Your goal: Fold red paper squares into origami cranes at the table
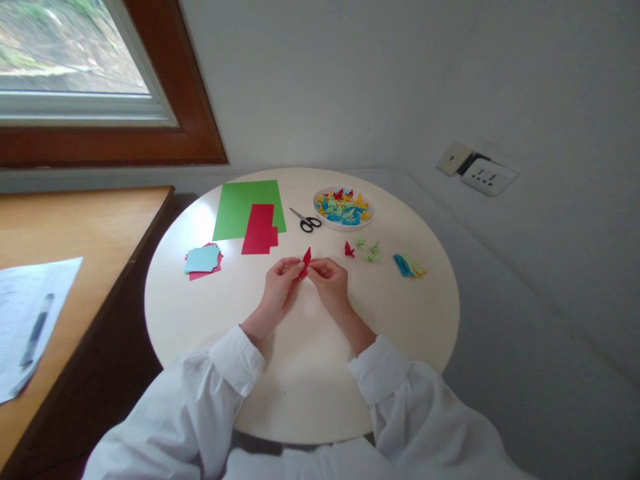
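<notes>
Between my two hands, over the middle of the round white table, is a small folded red paper piece (307,256) with a pointed tip upward. My left hand (281,283) pinches its left side, thumb against fingers. From the other side my right hand (329,283) pinches its lower right edge. The fingers hide its lower part. Just right of my right hand sit a folded red paper figure (349,250) and several pale green folded figures (372,251).
A white plate (371,222) of colourful folded figures stands at the back, beside black-handled scissors (307,223). Green paper (233,207) and red strips (259,227) lie back left. Small paper squares (203,259) are at left, folded blue and yellow strips (407,265) at right.
</notes>
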`<state>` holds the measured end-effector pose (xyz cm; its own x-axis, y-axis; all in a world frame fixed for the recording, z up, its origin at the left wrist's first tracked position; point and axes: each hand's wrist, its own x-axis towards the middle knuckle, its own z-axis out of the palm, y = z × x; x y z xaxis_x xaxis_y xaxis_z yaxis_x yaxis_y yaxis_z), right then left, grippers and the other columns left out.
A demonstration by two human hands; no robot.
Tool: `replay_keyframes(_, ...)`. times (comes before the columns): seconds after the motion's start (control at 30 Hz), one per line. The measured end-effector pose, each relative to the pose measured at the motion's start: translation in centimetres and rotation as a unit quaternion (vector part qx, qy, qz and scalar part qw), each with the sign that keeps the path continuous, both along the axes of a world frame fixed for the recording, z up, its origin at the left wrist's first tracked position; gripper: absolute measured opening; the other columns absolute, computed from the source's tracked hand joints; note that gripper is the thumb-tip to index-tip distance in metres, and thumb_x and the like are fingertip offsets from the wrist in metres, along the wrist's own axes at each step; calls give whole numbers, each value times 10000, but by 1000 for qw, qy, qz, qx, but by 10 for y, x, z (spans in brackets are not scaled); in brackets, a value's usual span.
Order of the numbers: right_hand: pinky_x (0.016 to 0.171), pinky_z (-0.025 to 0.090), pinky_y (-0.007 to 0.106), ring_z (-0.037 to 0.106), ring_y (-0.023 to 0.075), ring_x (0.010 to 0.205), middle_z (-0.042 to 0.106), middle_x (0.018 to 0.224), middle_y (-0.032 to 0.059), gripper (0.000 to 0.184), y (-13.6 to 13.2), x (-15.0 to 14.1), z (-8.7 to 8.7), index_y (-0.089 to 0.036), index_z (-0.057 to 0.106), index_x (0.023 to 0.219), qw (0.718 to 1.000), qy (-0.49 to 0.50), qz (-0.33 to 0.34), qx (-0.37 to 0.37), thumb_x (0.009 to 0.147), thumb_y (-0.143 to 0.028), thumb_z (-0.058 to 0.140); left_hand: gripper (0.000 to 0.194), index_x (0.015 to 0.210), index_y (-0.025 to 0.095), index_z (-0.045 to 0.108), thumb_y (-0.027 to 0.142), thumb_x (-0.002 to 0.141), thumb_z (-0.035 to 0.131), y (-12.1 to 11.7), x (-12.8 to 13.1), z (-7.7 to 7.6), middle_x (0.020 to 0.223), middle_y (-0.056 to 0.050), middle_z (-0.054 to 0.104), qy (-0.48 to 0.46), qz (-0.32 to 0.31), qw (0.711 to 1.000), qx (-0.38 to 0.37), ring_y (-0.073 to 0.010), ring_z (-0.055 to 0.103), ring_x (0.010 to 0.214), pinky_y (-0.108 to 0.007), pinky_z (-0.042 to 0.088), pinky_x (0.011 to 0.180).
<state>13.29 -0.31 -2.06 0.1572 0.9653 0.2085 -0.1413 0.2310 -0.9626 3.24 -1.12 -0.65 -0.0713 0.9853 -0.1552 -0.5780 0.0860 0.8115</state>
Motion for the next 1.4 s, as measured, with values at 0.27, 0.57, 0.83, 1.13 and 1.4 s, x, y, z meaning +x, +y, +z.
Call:
replay_keyframes(0.27, 590, 457, 258, 568, 125, 610, 631, 643, -8, 20, 1, 1, -2, -183, 621, 615, 1000, -2, 4, -8, 598, -178, 630, 148, 621, 104, 672, 180, 530, 761, 1, -2, 1, 618, -29, 642, -11, -28, 999, -18, -85, 552, 612, -212, 422, 627)
replay_keyframes(0.57, 544, 438, 240, 540, 109, 560, 599, 592, -30, 38, 0, 6, 1, -184, 591, 610, 1000, -7, 24, -17, 605, -181, 628, 165, 591, 115, 649, 199, 526, 776, -2, -4, 6, 607, -19, 629, 17, -72, 997, -8, -94, 567, 621, -231, 433, 669)
replay_keyframes(0.83, 571, 456, 262, 569, 121, 573, 623, 607, -19, 124, 1, 7, -1, -185, 579, 611, 999, 3, 33, -26, 581, -228, 690, 146, 620, 130, 688, 238, 547, 755, -3, -6, 4, 707, -61, 687, 152, -21, 987, 50, -138, 591, 649, -282, 440, 679)
replay_keyframes(1.13, 588, 471, 268, 582, 121, 579, 621, 609, -22, 106, 1, 1, -1, -185, 591, 628, 999, 29, 31, -26, 588, -223, 682, 102, 622, 140, 698, 210, 553, 727, -2, -1, 1, 651, -34, 673, 151, 44, 987, 25, -126, 564, 622, -265, 424, 636)
replay_keyframes(1.4, 577, 470, 263, 576, 123, 582, 633, 629, -11, 107, 1, 0, -3, -184, 607, 635, 999, 14, 26, -32, 586, -238, 685, 143, 604, 126, 643, 178, 512, 739, -5, 1, 3, 623, -7, 631, 33, 35, 998, -39, -88, 549, 611, -240, 416, 658)
